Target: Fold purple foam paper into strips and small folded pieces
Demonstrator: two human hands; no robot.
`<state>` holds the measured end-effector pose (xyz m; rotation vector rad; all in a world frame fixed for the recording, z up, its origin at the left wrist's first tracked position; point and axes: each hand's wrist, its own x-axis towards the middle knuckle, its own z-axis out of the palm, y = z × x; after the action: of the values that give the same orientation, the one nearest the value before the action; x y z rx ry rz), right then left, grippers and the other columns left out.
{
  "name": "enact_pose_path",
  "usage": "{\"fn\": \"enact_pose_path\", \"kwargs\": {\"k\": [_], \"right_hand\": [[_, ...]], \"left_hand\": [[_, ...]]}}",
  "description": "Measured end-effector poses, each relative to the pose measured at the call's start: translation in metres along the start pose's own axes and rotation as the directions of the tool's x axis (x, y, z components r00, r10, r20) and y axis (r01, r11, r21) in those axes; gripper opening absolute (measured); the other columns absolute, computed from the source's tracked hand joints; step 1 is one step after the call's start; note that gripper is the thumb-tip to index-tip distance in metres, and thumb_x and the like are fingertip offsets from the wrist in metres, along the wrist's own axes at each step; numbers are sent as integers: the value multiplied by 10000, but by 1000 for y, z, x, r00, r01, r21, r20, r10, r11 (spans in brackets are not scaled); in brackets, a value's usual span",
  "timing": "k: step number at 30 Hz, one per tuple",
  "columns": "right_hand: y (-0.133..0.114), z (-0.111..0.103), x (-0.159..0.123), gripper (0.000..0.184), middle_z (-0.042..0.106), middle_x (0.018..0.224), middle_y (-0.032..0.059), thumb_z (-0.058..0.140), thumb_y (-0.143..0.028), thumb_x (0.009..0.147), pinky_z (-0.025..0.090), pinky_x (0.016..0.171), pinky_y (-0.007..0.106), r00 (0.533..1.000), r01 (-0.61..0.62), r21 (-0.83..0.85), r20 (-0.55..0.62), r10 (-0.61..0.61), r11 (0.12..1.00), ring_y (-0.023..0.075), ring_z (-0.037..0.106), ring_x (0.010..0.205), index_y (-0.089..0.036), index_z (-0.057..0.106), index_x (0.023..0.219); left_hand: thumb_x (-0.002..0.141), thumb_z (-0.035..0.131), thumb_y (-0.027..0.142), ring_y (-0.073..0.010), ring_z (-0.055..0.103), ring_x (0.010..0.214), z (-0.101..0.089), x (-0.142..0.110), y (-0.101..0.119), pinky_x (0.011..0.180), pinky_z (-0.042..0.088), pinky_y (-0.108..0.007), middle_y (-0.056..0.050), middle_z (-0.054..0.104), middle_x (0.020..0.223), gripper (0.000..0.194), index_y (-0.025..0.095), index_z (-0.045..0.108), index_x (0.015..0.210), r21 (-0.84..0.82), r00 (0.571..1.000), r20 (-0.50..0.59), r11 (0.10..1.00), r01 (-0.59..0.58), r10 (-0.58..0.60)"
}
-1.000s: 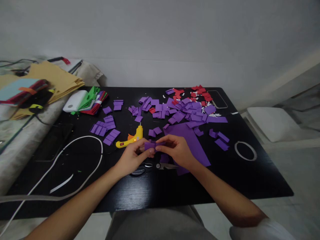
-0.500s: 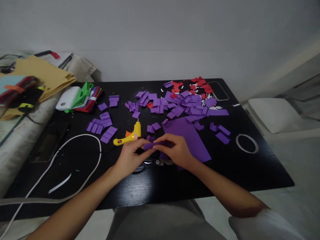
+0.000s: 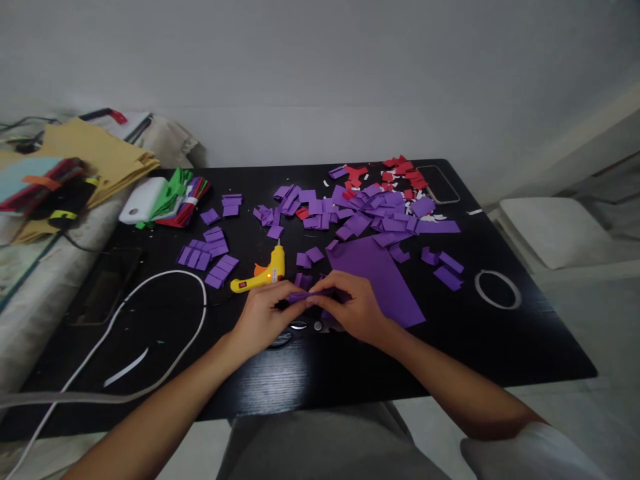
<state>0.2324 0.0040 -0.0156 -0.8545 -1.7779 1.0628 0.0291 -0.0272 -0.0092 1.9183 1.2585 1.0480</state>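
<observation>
A small piece of folded purple paper point(image 3: 299, 297) is held up between the two hands, over the near middle of the black table point(image 3: 450, 360). The left hand point(image 3: 267, 312) pinches its left end, thumb close against the fingers; the right hand point(image 3: 356, 303) pinches the other end likewise, its fingers covering much of the piece. The two sets of fingertips nearly meet.

Just beyond the left hand lies a yellow glue gun point(image 3: 275, 267), nozzle pointing away. Scissors point(image 3: 318, 326) lie below the hands, partly hidden by the right one. A large purple sheet point(image 3: 377, 273) extends beyond and under the right hand.

Farther out, ahead of the right hand, purple pieces point(image 3: 383, 212) lie heaped, with red scraps point(image 3: 415, 177) behind them. Well to the right of that hand is a pale ring point(image 3: 500, 307). Left of the left hand, a white cable point(image 3: 205, 300) curves in a loop; beyond it lie creased purple strips point(image 3: 195, 257).
</observation>
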Motion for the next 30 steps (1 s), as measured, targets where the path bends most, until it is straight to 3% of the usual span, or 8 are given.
{"fn": "enact_pose_path", "kwargs": {"k": [5,8,13,18,22,26,30], "right_hand": [[1,2,-2,32,773,835,13,781,-231,877,531,689,282,996,-65,-36,-65,62,997,170,706,756,-221,754,890],[3,2,-2,46,782,842,17,782,-246,873,531,677,283,996,-85,-44,-34,84,995,176,716,751,-222,757,903],[4,0,-1,31,796,847,18,757,-257,902,541,733,306,999,-41,-54,-1,41,998,185,730,777,-239,782,896],[3,-5,3,72,788,833,16,803,-301,842,540,748,319,983,-152,-5,-100,151,988,196,717,784,-234,785,858],[3,-15,12,168,752,778,5,837,-372,782,524,676,306,927,-295,163,-191,323,942,178,666,708,-223,779,838],[7,-27,23,273,700,746,-24,899,-428,697,525,671,293,805,-315,517,-300,513,796,147,629,667,-227,756,814],[13,-31,29,319,668,723,-36,963,-400,603,525,659,274,744,-263,722,-269,611,639,133,613,677,-225,733,737]], "left_hand": [[919,750,375,-102,592,566,1,-1,-6,548,449,-201,26,683,646,247,173,745,778,8,998,-16,998,65,-64],[930,731,407,-97,562,541,0,-2,-9,521,424,-205,21,659,615,320,162,722,725,30,998,-2,998,57,-57],[927,738,408,-104,594,560,-2,-1,-9,538,442,-209,13,694,651,292,167,737,762,68,1000,-4,998,13,-13],[1005,632,282,-108,687,668,-10,3,-4,656,514,-200,5,740,735,222,176,737,841,60,999,2,997,-42,42],[1025,584,254,-86,652,573,-16,2,-1,596,490,-181,28,680,633,262,174,718,815,75,997,-52,996,-47,51],[1045,532,240,-49,473,373,-17,1,0,453,376,-175,73,476,426,468,175,590,585,94,992,-97,993,-69,78],[1035,555,218,-58,572,425,-14,2,1,490,445,-160,49,597,494,408,167,647,641,86,988,-15,985,-149,151]]}}
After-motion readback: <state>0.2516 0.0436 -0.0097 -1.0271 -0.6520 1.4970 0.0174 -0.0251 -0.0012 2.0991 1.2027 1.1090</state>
